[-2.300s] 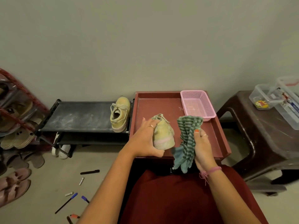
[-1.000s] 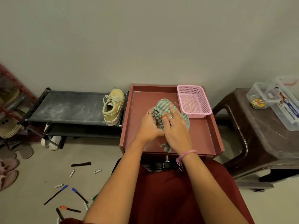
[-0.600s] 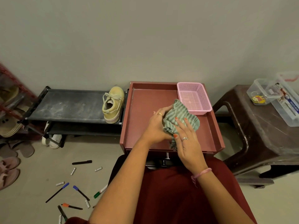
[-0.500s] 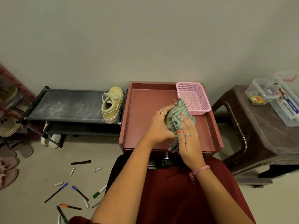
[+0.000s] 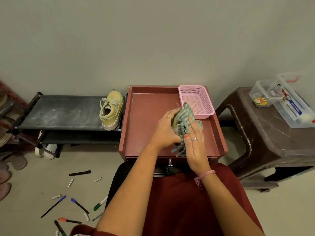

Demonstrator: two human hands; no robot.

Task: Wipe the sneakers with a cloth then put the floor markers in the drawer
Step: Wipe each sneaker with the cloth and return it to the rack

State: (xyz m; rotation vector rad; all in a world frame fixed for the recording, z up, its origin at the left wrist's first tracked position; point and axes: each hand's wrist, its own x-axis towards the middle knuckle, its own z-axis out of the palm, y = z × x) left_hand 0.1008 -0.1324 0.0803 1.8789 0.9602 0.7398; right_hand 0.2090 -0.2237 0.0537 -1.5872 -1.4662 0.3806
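The left hand [image 5: 166, 132] grips a sneaker [image 5: 174, 120], mostly hidden under the striped cloth [image 5: 185, 119] that the right hand [image 5: 196, 147] presses against it with nearly straight fingers, both over the red tray [image 5: 146, 108] atop the drawer unit. A pink basket [image 5: 196, 101] sits in the tray's far right corner; nothing shows inside it. The second sneaker [image 5: 111, 110] stands on the black shoe rack [image 5: 63, 112] to the left. Markers [image 5: 79, 206] and caps lie scattered on the floor. On the brown stool [image 5: 272, 133] stand clear plastic boxes [image 5: 283, 99] holding small items.
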